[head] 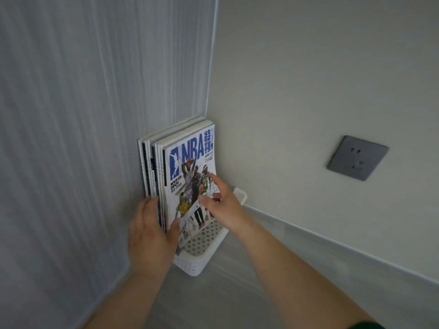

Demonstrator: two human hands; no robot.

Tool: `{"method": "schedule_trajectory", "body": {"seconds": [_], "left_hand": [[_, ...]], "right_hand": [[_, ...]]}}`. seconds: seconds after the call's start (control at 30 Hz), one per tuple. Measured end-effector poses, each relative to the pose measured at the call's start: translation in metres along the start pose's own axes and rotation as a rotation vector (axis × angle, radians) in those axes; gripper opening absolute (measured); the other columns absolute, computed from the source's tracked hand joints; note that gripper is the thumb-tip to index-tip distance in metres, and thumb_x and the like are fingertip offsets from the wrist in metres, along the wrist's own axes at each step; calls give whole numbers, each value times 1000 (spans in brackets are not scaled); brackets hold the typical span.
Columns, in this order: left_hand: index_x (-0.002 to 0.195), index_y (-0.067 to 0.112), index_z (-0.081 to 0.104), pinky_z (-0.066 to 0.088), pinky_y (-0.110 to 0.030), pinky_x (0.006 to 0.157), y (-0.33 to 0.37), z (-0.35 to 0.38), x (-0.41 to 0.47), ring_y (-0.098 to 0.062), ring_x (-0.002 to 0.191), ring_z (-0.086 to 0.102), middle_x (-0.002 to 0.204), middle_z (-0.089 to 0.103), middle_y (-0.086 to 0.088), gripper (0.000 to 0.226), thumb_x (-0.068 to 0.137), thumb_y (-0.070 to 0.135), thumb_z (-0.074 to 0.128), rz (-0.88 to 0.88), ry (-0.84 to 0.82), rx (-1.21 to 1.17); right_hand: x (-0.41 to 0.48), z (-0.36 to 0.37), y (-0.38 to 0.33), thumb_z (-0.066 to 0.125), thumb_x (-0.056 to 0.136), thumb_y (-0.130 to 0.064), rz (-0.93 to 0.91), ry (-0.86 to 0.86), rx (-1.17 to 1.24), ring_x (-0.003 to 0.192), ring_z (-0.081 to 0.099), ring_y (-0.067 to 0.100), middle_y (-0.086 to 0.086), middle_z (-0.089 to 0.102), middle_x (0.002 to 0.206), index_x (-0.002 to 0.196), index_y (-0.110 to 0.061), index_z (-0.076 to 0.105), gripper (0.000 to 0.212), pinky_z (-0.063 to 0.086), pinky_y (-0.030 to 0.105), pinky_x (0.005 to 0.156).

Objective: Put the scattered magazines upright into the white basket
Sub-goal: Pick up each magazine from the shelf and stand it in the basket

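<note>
The left hand (152, 236) is pinching the magazines (183, 162) upright in the white basket (197, 264) while the right hand (223, 205), fingers (215, 181) spread, is steadying them against toppling.

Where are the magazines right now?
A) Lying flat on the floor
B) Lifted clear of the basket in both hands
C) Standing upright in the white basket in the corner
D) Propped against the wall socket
C: the magazines stand upright in the white basket, with the left hand gripping the stack's near edge and the right hand touching the front cover.
</note>
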State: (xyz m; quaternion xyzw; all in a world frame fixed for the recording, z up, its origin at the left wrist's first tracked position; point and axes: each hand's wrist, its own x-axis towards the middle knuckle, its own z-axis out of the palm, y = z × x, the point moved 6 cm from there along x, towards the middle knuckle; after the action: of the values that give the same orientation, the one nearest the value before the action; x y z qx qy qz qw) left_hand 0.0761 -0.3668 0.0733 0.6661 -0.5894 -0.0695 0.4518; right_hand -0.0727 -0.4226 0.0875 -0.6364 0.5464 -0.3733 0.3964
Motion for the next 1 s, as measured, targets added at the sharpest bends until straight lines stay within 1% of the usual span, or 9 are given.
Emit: {"method": "schedule_trajectory", "body": {"seconds": [0.1,0.2,0.33,0.4,0.5,0.63,0.8,0.9,1.0], "left_hand": [[112,-4,54,45,-54,89,32,4,-29,-44,107,53,114,59,-27,41,75,6,67,132,-66,-47],[109,4,59,45,-44,87,65,12,-64,-36,104,56,109,64,-18,27,82,9,59,214,-191,-121],[91,4,67,39,-28,76,115,33,-122,-29,88,64,92,71,-14,13,79,5,62,289,-345,-171],[90,5,68,38,-24,76,142,48,-160,-26,89,64,93,70,-11,12,82,8,59,257,-457,-238],[88,10,69,41,-24,72,183,71,-226,-23,85,64,89,71,-12,12,82,11,59,303,-611,-284],[80,24,66,46,-29,70,237,100,-312,-21,88,65,86,71,-6,11,85,23,56,411,-784,-243],[70,32,59,45,-25,70,298,142,-402,-15,81,60,74,62,13,18,84,22,56,474,-964,-273],[73,35,59,42,-21,70,321,166,-445,-11,82,59,72,55,21,18,85,23,54,513,-1045,-250],[89,28,62,39,-16,74,332,187,-470,-6,87,57,85,59,16,11,86,24,52,553,-1072,-207]], "right_hand": [[-35,-38,12,50,89,-18,10,99,-123,107,46,12,7,39,138,134,-19,36,47,34,17,86],[-82,-88,34,47,89,-9,86,234,-208,110,51,23,12,45,135,128,-11,45,39,36,21,91],[-164,-154,71,48,86,-3,185,340,-263,76,50,11,12,59,106,113,-3,58,29,40,21,74],[-214,-187,93,47,86,-2,259,389,-278,85,57,16,12,63,102,109,-1,61,27,37,20,72],[-300,-231,128,49,87,-6,346,452,-318,107,59,23,14,66,113,106,-4,63,24,39,20,82],[-424,-291,181,48,88,-11,477,532,-395,110,57,15,4,65,116,108,-10,63,25,33,10,83],[-566,-361,242,45,89,-15,742,727,-489,110,57,17,2,62,122,113,-17,59,28,43,26,91],[-615,-381,267,45,89,-23,831,768,-548,122,45,20,0,49,135,121,-20,52,33,37,31,102],[-624,-388,279,45,89,-28,828,770,-600,134,28,19,-1,36,145,135,-23,35,47,23,30,111]]}}
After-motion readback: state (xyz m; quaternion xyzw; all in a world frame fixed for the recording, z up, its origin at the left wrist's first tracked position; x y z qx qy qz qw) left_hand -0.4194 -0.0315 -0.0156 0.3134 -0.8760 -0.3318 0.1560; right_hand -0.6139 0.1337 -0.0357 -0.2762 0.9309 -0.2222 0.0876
